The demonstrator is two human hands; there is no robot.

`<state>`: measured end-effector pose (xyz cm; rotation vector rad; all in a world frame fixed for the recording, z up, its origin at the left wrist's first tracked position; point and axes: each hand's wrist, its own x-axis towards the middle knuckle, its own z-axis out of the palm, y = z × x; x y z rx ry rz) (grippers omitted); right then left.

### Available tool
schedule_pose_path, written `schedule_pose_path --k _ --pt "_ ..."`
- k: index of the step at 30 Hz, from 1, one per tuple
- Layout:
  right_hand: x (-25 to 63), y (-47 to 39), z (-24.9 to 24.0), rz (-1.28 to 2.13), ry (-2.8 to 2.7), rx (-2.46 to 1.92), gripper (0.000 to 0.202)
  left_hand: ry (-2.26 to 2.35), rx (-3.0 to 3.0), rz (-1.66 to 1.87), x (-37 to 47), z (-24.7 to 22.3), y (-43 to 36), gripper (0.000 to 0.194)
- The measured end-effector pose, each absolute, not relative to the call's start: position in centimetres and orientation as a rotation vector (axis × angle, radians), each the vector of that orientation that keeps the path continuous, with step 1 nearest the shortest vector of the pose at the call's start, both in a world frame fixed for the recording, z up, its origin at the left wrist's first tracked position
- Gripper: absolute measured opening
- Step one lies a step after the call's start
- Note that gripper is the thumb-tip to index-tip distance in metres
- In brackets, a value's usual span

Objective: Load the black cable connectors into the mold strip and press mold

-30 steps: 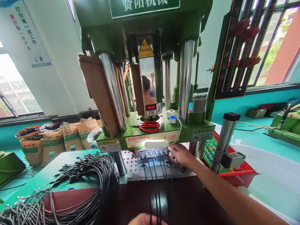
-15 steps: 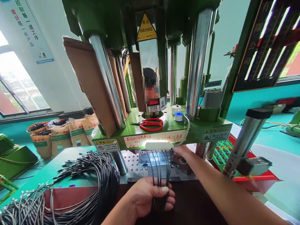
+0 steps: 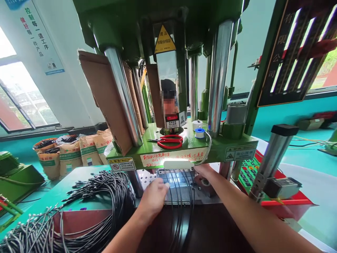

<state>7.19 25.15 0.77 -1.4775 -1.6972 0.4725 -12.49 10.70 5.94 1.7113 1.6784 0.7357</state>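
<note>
Several black cables (image 3: 179, 211) run from the near table edge into the lit metal mold (image 3: 176, 176) under the green press plate (image 3: 184, 149). My left hand (image 3: 153, 195) reaches to the mold's left side, fingers curled, with its fingertips at the leftmost cable ends. Whether it grips one is unclear. My right hand (image 3: 206, 171) is at the mold's right end under the plate, its fingers mostly hidden. A white lamp (image 3: 178, 164) shines down on the mold.
A big bundle of black cables (image 3: 105, 196) lies on the table at left. Red scissors (image 3: 168, 141) and tape rolls (image 3: 199, 132) sit on the press plate. Chrome columns (image 3: 123, 95) flank the opening. A red control box (image 3: 265, 189) stands at right, sacks (image 3: 71, 154) at far left.
My left hand let go of the cable bunch near the table edge and moved forward to the mold's left side. The right hand stayed at the mold's right end.
</note>
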Motion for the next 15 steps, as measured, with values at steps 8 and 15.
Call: schedule_pose_path --k 8,15 --pt "3.0 15.6 2.8 0.044 -2.116 -1.552 0.022 1.635 2.319 0.573 -11.3 4.8 14.5 0.045" --pt "-0.7 15.1 2.6 -0.117 -2.211 -1.649 0.021 1.661 2.425 0.395 -12.0 3.3 15.7 0.05"
